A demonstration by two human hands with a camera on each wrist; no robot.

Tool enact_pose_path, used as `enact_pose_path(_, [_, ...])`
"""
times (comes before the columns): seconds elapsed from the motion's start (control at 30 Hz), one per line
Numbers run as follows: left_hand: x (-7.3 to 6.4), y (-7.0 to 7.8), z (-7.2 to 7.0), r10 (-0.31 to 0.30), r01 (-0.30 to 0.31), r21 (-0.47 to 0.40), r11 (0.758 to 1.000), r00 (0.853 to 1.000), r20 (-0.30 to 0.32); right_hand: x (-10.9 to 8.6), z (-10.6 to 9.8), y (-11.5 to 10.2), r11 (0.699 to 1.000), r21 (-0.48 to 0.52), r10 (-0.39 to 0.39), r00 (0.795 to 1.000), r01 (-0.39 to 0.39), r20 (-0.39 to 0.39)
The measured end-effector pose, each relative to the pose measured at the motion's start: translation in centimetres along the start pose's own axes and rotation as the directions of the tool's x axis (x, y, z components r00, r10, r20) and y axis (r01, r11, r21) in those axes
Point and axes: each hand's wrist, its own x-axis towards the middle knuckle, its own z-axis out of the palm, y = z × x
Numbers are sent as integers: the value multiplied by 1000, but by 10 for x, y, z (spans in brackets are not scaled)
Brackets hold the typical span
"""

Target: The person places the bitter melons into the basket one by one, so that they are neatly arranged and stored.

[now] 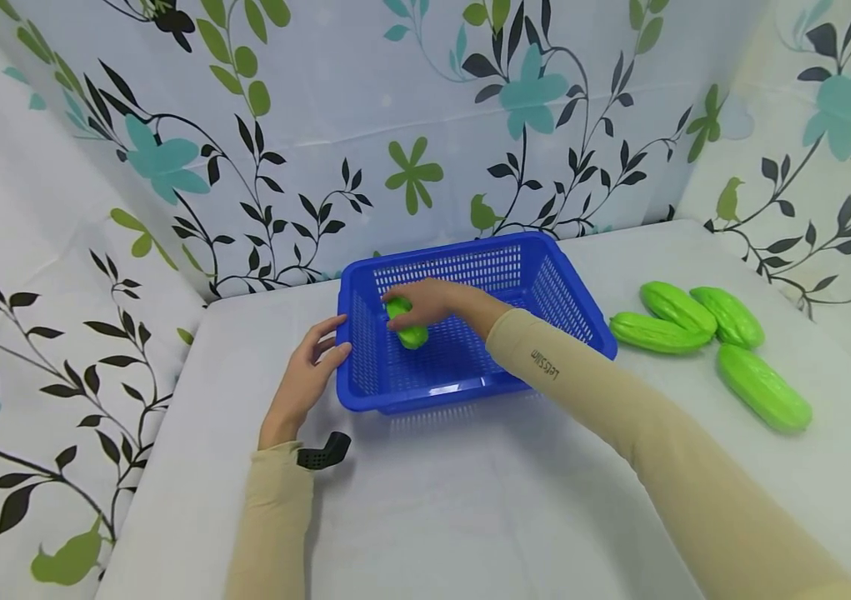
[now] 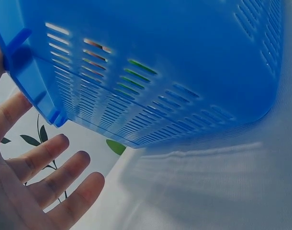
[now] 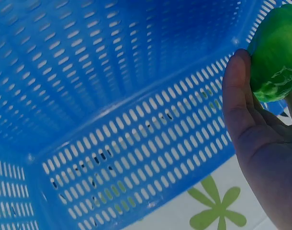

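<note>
A blue plastic basket (image 1: 436, 393) with slotted walls stands on the white-covered table. Inside its left part, my right hand (image 1: 425, 302) grips a bright green, ridged bitter gourd (image 1: 413, 337). The right wrist view shows the gourd (image 3: 275, 55) between the thumb and fingers, with the basket's slotted wall beside it. At the basket's left side, my left hand (image 1: 310, 375) touches the rim with thumb and fingertips. In the left wrist view its lower fingers (image 2: 64, 184) are spread and fairly straight, apart from the wall; green shows through the slots there.
Several more green bitter gourds (image 1: 668, 321) lie on the table right of the basket, one (image 1: 764, 388) nearer the front. A patterned curtain (image 1: 410, 108) hangs behind the table. A black wrist device (image 1: 326, 452) sticks out from my left sleeve.
</note>
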Motion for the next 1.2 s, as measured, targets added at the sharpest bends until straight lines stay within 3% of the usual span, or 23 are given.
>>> enact_pose_path(0.63, [1, 0, -2, 18, -18, -18, 1000, 1000, 8, 18, 16, -17, 1000, -10, 29, 999, -28, 43])
enact_pose_path(0.93, [1, 0, -3, 14, -14, -30, 999, 1000, 18, 21, 18, -22, 996, 3, 84, 992, -85, 96])
enact_pose_path(1.2, [0, 0, -4, 17, -17, -39, 999, 1000, 20, 26, 20, -24, 997, -34, 78, 988, -74, 135])
